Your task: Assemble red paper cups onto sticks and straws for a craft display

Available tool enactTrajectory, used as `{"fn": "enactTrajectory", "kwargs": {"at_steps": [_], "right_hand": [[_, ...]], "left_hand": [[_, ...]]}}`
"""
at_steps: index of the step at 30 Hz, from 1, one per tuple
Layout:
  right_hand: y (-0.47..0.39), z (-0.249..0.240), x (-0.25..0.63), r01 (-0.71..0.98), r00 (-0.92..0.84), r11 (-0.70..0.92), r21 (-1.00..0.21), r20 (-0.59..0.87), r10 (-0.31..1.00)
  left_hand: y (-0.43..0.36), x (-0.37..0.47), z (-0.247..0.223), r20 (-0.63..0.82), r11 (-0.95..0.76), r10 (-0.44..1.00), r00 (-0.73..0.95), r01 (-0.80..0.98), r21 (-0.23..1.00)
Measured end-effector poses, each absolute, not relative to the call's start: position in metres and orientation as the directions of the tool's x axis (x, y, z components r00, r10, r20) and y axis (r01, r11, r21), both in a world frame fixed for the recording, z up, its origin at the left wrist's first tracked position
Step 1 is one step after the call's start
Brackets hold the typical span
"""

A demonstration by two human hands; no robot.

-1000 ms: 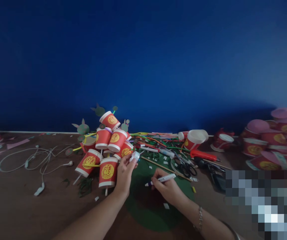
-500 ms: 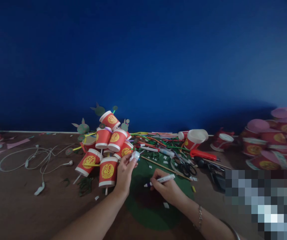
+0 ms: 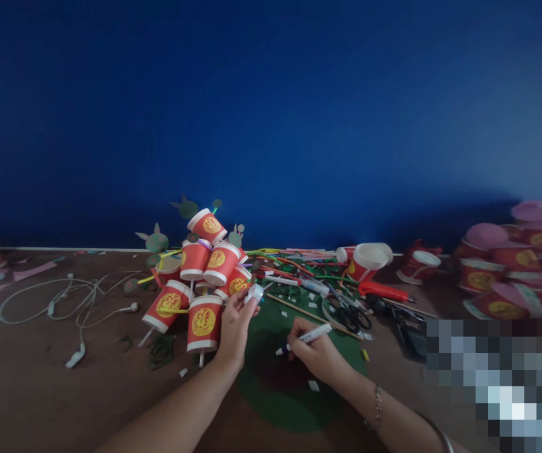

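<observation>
My left hand [image 3: 239, 324] is closed around a small whitish, bluish-ended object [image 3: 254, 293] whose kind I cannot make out. Right beside that hand stands a stack of red paper cups [image 3: 204, 322] with yellow round emblems, straws and rabbit-head cutouts [image 3: 154, 240]. Pinched in my right hand [image 3: 306, 352] is a white marker [image 3: 315, 333], tilted with its dark end down to the left. Under the right hand lies a dark green round sheet [image 3: 294, 409], which the marker's tip hovers over or touches; I cannot tell which.
White earphones [image 3: 89, 302] lie tangled at left. Behind the hands are pipe cleaners [image 3: 280, 255], a thin wooden stick [image 3: 299, 309], scissors [image 3: 351, 318] and a red-orange glue gun [image 3: 384, 290]. More red cups [image 3: 483, 275] with pink discs are piled at right, before a blue wall [image 3: 271, 126].
My right hand has shifted slightly right with the marker, whose tip sits a little lower and further right. The left hand has stayed almost still.
</observation>
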State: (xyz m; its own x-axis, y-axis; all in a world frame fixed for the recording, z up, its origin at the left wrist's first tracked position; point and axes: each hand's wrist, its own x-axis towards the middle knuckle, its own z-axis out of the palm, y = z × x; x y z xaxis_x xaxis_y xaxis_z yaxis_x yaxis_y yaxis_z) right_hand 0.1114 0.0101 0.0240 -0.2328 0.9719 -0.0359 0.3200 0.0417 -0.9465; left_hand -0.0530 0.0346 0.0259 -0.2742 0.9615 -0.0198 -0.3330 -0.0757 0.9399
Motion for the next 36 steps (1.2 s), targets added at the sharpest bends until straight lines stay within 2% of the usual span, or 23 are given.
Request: {"fn": "enactTrajectory", "kwargs": {"at_steps": [4, 13, 23, 36], "right_hand": [[0.0117, 0.0246, 0.1113, 0.290, -0.215, 0.052, -0.955, -0.012, 0.977], [0.0110, 0.0239, 0.1112, 0.371, -0.213, 0.083, -0.925, 0.002, 0.977], [0.0130, 0.0198, 0.1117, 0.384, -0.193, 0.101, -0.918, 0.027, 0.981], [0.0119, 0.0220, 0.1113, 0.341, -0.208, 0.057, -0.938, -0.017, 0.978]], "left_hand": [[0.0354, -0.0531, 0.0245, -0.017, -0.077, 0.963, -0.267, -0.337, 0.938], [0.0350, -0.0526, 0.0253, -0.005, -0.086, 0.964, -0.267, -0.330, 0.940], [0.0361, -0.0532, 0.0227, -0.003, -0.089, 0.964, -0.264, -0.335, 0.938], [0.0360, -0.0532, 0.0229, -0.010, -0.085, 0.962, -0.273, -0.334, 0.939]]}}
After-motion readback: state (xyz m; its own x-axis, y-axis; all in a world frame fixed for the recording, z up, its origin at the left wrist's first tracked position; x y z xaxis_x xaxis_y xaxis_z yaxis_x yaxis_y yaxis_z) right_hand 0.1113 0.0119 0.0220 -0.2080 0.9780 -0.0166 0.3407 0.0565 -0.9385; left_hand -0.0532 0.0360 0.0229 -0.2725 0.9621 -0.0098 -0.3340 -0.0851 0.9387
